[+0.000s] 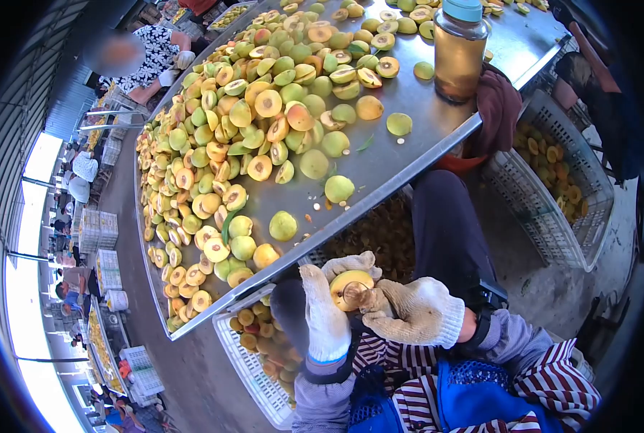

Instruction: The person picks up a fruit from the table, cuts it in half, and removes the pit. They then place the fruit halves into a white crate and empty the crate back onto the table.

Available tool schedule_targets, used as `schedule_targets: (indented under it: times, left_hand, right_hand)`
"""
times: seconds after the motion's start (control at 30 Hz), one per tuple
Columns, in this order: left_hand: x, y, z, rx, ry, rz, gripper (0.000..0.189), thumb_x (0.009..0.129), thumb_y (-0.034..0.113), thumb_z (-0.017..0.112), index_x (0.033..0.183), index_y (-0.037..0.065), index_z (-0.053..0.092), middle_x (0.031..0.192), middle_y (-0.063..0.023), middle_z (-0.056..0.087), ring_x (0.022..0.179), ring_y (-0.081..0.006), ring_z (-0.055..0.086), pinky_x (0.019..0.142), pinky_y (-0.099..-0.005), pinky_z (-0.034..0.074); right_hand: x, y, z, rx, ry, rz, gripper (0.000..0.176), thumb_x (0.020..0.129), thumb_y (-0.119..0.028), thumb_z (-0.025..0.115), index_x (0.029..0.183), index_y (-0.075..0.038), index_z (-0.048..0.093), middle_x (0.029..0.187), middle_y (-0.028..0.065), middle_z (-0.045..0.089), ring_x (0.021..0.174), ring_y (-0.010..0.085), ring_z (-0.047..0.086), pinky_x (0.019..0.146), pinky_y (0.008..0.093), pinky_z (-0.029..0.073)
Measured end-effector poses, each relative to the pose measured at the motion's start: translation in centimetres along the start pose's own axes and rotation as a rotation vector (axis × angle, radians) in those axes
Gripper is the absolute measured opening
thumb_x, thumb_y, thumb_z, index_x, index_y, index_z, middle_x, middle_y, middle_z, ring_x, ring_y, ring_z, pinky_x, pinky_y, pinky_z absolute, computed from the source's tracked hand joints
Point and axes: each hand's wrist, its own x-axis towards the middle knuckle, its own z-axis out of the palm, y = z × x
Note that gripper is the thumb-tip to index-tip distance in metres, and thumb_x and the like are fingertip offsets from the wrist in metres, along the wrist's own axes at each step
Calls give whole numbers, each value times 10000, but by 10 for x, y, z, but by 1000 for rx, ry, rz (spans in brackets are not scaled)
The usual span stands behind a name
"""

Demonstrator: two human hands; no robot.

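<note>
Between my two gloved hands is a yellow peach half [343,286], its cut face turned up. My left hand [327,317], in a white glove with a soiled tip, is closed around its side and far edge. From the right, my right hand [419,314], in a stained glove, reaches in with bent fingers pressed together at the middle of the cut face. Those fingers hide the hollow, so whatever they pinch is not visible. Just beyond the hands runs the metal table [379,169], heaped with green-yellow peaches [264,108], many cut in half.
A jar of amber liquid [459,54] stands by the table edge, beside a dark red cloth [496,105]. White crates hold fruit at lower left [244,382] and at right [545,234]. Across the table is a co-worker [149,61] in gloves.
</note>
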Motion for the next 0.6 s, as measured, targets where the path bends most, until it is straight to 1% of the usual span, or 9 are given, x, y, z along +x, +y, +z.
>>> schedule_targets:
  times: [0.07,0.17,0.27,0.37,0.4,0.43,0.5,0.53,0.6]
  left_hand:
    - [-4,-1,1,5,-52,53,806,979,670,263,1130,-49,595,1096,-165,656,956,-235,644,891,-352,513]
    - [-8,0,18,-49,115,99,848,958,709,252,1030,-46,632,1072,-194,658,929,-278,660,848,-389,538]
    - [-11,7,17,78,45,153,878,956,714,241,1069,-59,643,1049,-195,669,930,-269,663,840,-373,542]
    - [-13,31,15,322,-78,58,916,944,733,231,1066,-69,655,1002,-199,684,899,-261,670,831,-362,546]
    - [-12,36,15,390,-103,59,942,936,746,225,1063,-79,662,971,-201,695,858,-261,676,826,-366,551]
    - [-9,38,16,349,-115,16,944,933,749,228,1062,-79,662,976,-203,694,861,-264,676,828,-369,552]
    - [-6,40,17,268,-140,-71,947,927,755,232,1059,-79,661,985,-208,693,867,-270,676,834,-375,553]
    - [-4,32,9,185,-193,-46,928,933,745,246,1083,-75,653,1020,-213,686,897,-283,673,845,-388,554]
    - [-8,25,11,68,-175,-12,913,937,736,255,1104,-74,644,1040,-216,681,907,-289,671,848,-397,554]
  right_hand:
    - [-1,-2,2,-7,29,-6,444,869,-458,675,1114,-90,644,534,127,554,480,319,588,471,389,475]
    - [-1,-7,-4,-13,-22,8,430,867,-462,678,1098,-101,645,556,123,566,496,316,590,485,381,480]
    - [-6,-4,0,90,-54,-20,416,883,-458,657,1108,-109,643,613,114,597,543,314,603,523,373,495]
    - [-11,22,21,319,-147,-16,395,902,-406,654,1142,-94,625,745,94,645,649,264,635,604,339,502]
    - [-11,26,25,411,-174,0,390,907,-388,653,1154,-88,617,787,87,657,684,247,643,630,327,502]
    - [-11,25,26,528,-196,31,388,912,-368,654,1169,-81,608,827,82,664,718,228,647,652,316,500]
    - [-13,25,24,604,-238,60,388,917,-336,657,1191,-69,590,889,73,671,771,201,650,686,297,494]
    - [-13,25,21,564,-258,56,390,918,-324,660,1199,-65,582,911,70,672,791,193,649,698,289,490]
    - [-14,23,17,508,-250,41,393,919,-316,662,1204,-59,574,931,70,672,807,192,648,708,285,488]
